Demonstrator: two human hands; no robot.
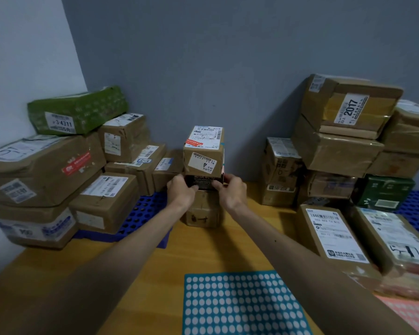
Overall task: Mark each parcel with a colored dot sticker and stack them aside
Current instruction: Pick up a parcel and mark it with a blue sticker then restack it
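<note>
L hand [182,191] & R hand [230,191] grip dark box [203,183] btwn top parcel [203,151] and bottom parcel [201,213]; teal dot sheet [240,303] nearer, on table [155,264].

dim, even light | soft shadows | wide-angle bending at edges | slight overall blur

Three parcels stand in a column mid-table: a plain brown carton [202,213] at the bottom, a small dark box [202,183] gripped at its front corners by the left hand [181,189] and right hand [230,189], and a labelled carton [203,153] with a red strip on top. Mostly brown parcels form a left pile [44,170] and a right pile [344,146]. A teal sticker sheet [242,303] with rows of white circles lies flat at the near edge, beside a pink sheet [414,313].
</note>
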